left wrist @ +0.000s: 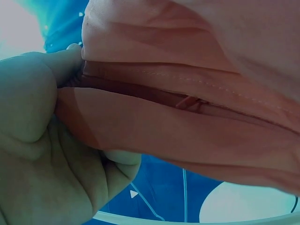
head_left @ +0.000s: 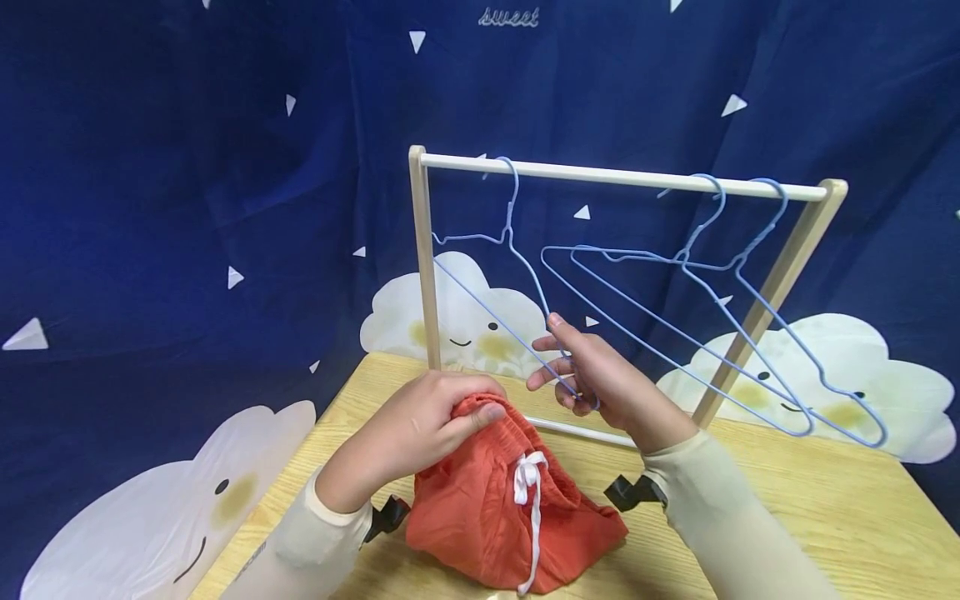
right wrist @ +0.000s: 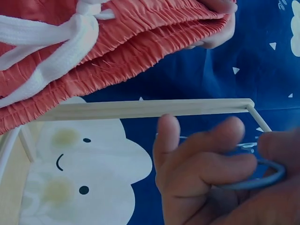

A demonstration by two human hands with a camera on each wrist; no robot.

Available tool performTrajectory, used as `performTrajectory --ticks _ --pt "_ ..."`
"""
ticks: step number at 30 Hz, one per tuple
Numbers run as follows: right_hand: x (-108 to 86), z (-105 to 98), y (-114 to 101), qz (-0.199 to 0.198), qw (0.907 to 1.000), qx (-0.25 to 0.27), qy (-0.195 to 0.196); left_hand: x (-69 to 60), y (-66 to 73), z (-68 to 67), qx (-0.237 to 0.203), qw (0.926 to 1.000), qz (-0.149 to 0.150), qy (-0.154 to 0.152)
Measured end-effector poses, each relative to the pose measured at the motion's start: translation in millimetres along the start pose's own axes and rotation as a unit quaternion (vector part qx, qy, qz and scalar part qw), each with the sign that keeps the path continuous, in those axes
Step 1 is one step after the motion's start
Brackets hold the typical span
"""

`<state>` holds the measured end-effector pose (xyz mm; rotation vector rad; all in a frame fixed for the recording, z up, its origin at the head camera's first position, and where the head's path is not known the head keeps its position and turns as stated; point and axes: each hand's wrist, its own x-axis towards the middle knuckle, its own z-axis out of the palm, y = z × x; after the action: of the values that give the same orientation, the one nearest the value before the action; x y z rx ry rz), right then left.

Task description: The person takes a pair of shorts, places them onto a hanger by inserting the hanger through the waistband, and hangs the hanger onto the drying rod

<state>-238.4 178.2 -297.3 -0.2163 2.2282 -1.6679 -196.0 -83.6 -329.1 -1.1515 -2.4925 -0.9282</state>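
Observation:
A pair of red shorts [head_left: 472,517] with an elastic waistband and a white drawstring [head_left: 527,475] hangs bunched just above the table. My left hand [head_left: 420,425] pinches one end of the waistband, thumb in front; the left wrist view shows the fabric [left wrist: 187,129] between thumb and fingers. My right hand [head_left: 607,379] grips the lower right corner of a blue wire hanger [head_left: 510,218], whose hook rests on the rack's rail. Seen from the right wrist, the hanger's bent end [right wrist: 255,183] lies between thumb and curled fingers. The shorts and hanger are apart.
A small clothes rack with wooden uprights [head_left: 423,250] and a white rail [head_left: 600,173] stands on the wooden table [head_left: 832,508]. Two more blue hangers [head_left: 701,223] hang at its right end. Behind is a dark blue curtain [head_left: 187,150] with white clouds and triangles.

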Motion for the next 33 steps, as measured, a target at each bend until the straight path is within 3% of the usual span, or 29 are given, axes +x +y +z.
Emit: performTrajectory --ticks 16,26,33 --pt "-4.7 -3 -4 -0.042 0.9989 -0.005 0.019 -0.1 -0.4 0.1 0.001 1.0000 -0.004 -0.003" --pt "-24.0 -16 -12 -0.067 0.9971 -0.028 0.025 0.9 -0.8 -0.3 0.006 1.0000 -0.007 0.000" --pt "-47.1 -23 1 -0.074 0.9969 -0.025 0.013 -0.1 -1.4 -1.0 0.005 0.9998 -0.022 -0.002"
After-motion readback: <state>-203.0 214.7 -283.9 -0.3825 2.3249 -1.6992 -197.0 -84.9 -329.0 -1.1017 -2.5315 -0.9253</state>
